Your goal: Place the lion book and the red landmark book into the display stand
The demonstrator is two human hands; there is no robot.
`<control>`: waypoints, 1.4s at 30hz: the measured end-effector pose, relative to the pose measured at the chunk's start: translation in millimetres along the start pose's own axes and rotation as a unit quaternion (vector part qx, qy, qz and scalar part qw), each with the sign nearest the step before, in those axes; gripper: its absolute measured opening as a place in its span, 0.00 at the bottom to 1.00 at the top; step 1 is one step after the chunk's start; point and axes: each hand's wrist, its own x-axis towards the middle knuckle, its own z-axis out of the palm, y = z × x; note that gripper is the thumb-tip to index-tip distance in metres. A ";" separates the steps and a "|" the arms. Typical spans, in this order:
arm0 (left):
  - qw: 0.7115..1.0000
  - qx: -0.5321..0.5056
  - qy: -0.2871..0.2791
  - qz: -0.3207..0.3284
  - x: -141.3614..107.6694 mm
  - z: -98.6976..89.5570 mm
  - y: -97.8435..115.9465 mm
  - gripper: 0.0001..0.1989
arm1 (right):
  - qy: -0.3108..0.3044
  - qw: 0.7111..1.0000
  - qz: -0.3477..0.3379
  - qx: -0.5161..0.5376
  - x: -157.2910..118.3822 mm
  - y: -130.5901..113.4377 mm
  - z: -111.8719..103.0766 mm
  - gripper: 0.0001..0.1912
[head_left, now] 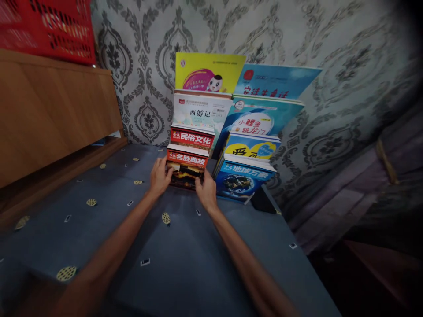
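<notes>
Two rows of upright books stand side by side against the wall. My left hand point(160, 176) grips the left edge of the front red-and-black book point(187, 165), and my right hand point(206, 189) grips its right edge. Behind it rise another red book point(191, 137), a white book point(201, 110) and a tall yellow-green book point(211, 72). Close to my right hand stands a dark blue book point(241, 182) with a globe on its cover. A yellow-and-blue book point(253, 147), a teal book point(264, 115) and a blue book point(277, 81) are behind that one.
A wooden cabinet point(56, 119) with a red plastic basket point(49, 31) on top borders the left. Blue patterned cloth point(172, 273) covers the surface. A dark flat object point(266, 201) lies by the right edge, near a hanging curtain point(350, 189). Patterned wallpaper point(148, 66) is behind.
</notes>
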 end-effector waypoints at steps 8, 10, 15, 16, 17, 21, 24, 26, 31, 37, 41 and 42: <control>1.000 -0.019 -0.006 0.005 0.5 -0.9 1.0 0.22 | 0.031 0.999 0.000 0.005 -1.5 0.7 4.4 0.24; 1.000 -0.020 -0.012 -0.003 1.8 -2.3 0.9 0.21 | 0.028 1.000 0.001 0.007 -1.8 1.2 4.0 0.24; 1.000 -0.006 -0.023 -0.001 4.9 -4.8 -2.6 0.18 | 0.005 1.000 0.000 0.026 -1.9 0.4 0.8 0.24; 1.000 -0.002 -0.024 0.006 5.4 -5.2 -2.7 0.19 | 0.004 1.000 0.002 0.030 -2.1 0.2 0.6 0.24; 1.000 0.000 -0.022 0.016 5.9 -5.7 -2.1 0.20 | 0.004 0.999 0.005 0.034 -2.6 0.1 0.8 0.25; 0.996 0.019 0.027 0.077 10.5 -13.8 10.0 0.29 | 0.010 0.999 0.011 0.040 -7.8 2.4 4.7 0.29; 0.987 0.056 0.062 0.135 19.5 -25.6 26.4 0.31 | 0.013 0.999 -0.005 0.040 -18.1 7.3 9.4 0.32; 0.978 0.084 0.055 0.180 28.3 -32.5 37.1 0.29 | 0.013 0.999 -0.016 0.031 -29.7 11.2 12.0 0.33; 0.955 0.152 -0.033 0.254 50.2 -33.4 53.0 0.22 | -0.030 0.998 -0.062 -0.004 -67.9 16.5 10.7 0.34; 0.956 0.171 -0.051 0.233 54.8 -22.8 54.4 0.22 | -0.112 0.988 -0.099 -0.025 -86.3 12.6 3.0 0.32; 0.961 0.162 -0.046 0.218 54.0 -20.2 53.3 0.22 | -0.136 0.988 -0.064 -0.024 -84.8 10.6 2.6 0.30; 0.963 0.157 -0.046 0.213 54.1 -19.8 53.6 0.22 | -0.138 0.989 -0.056 -0.022 -84.7 10.4 2.9 0.29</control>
